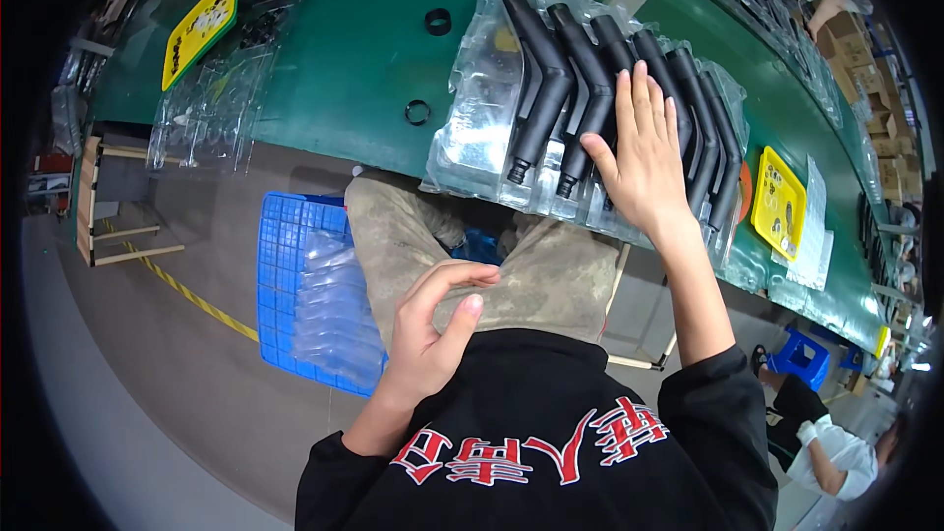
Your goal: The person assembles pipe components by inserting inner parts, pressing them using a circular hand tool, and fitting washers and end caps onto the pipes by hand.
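Flat and open, the right hand [644, 162] presses black bent tubes [580, 88] in a clear tray [472, 138] overhanging the green table [344, 69] edge; left hand [433, 334] curls, holding nothing.

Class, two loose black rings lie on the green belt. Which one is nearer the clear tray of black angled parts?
The lower ring, close beside the tray's left edge. The other ring lies farther up the belt.
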`<state>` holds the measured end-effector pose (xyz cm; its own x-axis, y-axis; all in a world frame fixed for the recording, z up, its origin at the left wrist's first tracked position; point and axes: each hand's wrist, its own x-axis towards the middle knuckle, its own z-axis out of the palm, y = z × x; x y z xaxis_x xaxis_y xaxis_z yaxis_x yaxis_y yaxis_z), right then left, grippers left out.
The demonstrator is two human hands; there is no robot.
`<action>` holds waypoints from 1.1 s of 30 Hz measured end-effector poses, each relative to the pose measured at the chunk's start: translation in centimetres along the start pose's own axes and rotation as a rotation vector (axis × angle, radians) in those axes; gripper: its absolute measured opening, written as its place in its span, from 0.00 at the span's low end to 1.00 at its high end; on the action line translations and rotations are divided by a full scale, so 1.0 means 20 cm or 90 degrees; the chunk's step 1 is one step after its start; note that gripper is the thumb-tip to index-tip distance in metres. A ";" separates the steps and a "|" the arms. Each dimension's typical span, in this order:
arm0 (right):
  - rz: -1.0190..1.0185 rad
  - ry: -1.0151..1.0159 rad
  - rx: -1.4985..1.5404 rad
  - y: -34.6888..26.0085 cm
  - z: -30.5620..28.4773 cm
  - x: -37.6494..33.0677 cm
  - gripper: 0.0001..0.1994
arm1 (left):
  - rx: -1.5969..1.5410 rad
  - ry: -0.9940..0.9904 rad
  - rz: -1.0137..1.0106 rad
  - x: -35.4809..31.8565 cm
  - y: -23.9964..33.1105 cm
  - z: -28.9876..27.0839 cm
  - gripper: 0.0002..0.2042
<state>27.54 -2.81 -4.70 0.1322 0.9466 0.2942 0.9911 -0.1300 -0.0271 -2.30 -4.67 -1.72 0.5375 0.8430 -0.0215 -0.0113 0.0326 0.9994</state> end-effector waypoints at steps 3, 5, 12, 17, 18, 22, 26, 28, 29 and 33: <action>-0.038 -0.024 -0.019 -0.01 -0.01 0.04 0.40 | -0.023 0.007 -0.021 -0.01 -0.02 0.00 0.13; -0.040 -0.067 -0.042 -0.03 -0.07 0.10 0.36 | -0.034 0.023 -0.027 -0.02 -0.03 -0.01 0.13; -0.002 -0.147 0.108 0.03 -0.10 0.68 0.23 | 0.009 0.015 -0.047 -0.02 -0.04 -0.03 0.13; -0.104 -0.200 0.012 0.02 -0.03 0.84 0.19 | 0.439 0.047 0.297 0.18 -0.11 0.11 0.21; -0.097 -0.224 0.014 -0.01 -0.05 0.84 0.19 | 0.485 0.061 0.314 0.24 -0.15 0.14 0.23; -0.107 -0.228 0.082 0.05 -0.04 0.83 0.16 | 0.543 0.092 0.333 0.34 -0.26 0.21 0.28; -0.128 -0.128 0.190 0.10 -0.01 0.80 0.15 | 0.582 0.103 0.335 0.40 -0.28 0.17 0.30; -0.083 -0.097 0.285 0.13 -0.02 0.77 0.14 | 0.585 0.094 0.331 0.41 -0.28 0.20 0.32; -0.057 -0.082 0.330 0.14 -0.01 0.76 0.14 | 0.583 0.087 0.330 0.41 -0.29 0.21 0.33; -0.015 -0.013 0.396 0.06 0.00 0.70 0.13 | 0.594 0.078 0.338 0.42 -0.30 0.19 0.32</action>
<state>30.56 10.22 -0.59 0.1038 0.9532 0.2838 0.8148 0.0822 -0.5738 5.49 0.07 -7.86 0.5643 0.6791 0.4694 0.4576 -0.7306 0.5068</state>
